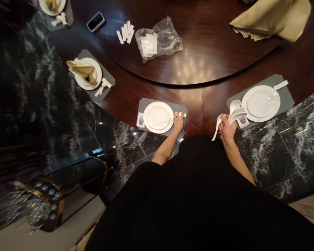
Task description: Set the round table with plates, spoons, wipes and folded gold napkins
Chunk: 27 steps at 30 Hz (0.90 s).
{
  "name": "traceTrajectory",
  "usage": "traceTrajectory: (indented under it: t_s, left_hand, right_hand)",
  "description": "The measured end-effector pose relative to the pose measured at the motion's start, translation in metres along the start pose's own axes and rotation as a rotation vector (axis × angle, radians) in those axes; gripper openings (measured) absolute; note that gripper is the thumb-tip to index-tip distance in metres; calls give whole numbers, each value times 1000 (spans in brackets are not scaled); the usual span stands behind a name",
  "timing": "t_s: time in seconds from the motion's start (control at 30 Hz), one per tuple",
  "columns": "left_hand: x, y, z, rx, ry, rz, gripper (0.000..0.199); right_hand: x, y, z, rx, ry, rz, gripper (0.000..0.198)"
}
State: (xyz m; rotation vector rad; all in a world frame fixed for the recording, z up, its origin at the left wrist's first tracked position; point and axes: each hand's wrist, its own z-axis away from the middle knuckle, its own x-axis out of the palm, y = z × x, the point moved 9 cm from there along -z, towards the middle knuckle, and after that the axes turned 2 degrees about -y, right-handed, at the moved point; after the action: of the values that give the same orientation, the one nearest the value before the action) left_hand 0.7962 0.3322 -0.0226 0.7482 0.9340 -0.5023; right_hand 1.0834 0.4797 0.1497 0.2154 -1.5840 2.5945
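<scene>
My left hand (178, 122) is at the right side of a white plate (158, 117), its fingertips on a white chopstick rest (184, 115) that lies on the grey placemat (146, 101). Fingers cover part of the rest. In my right hand (228, 130) is a bunch of white soup spoons (235, 105), several bowls fanned upward and one spoon pointing down to the left. This hand hovers by the near left corner of a second grey placemat (277, 80), which carries another white plate (263, 101) and its own white rest (281, 84).
On the raised turntable (199, 75) lie a clear plastic bag (167, 38) with white pieces, several loose white rests (125, 32), a phone (96, 22) and a gold cloth (274, 19). A setting with a folded gold napkin (85, 72) stands left. A chair (95, 174) is behind left.
</scene>
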Motion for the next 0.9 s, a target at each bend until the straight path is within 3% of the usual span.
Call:
traceTrajectory:
  t_s: [0.13,0.23,0.43,0.9]
  left_hand:
    - [-6,-3,16,-36,61,68,61]
    - [1,-16,37,-151,71,95,56]
    - [34,-48,71,-367,-69,91,30]
    - [35,-58,79,-374,-84,28,26]
  right_hand:
    - [1,1,-2,-2,-14,11,51]
    - [0,2,-3,-2,-23,12,50]
    - [2,5,-3,9,-28,15,48]
    - [6,3,3,-2,-48,-24,53]
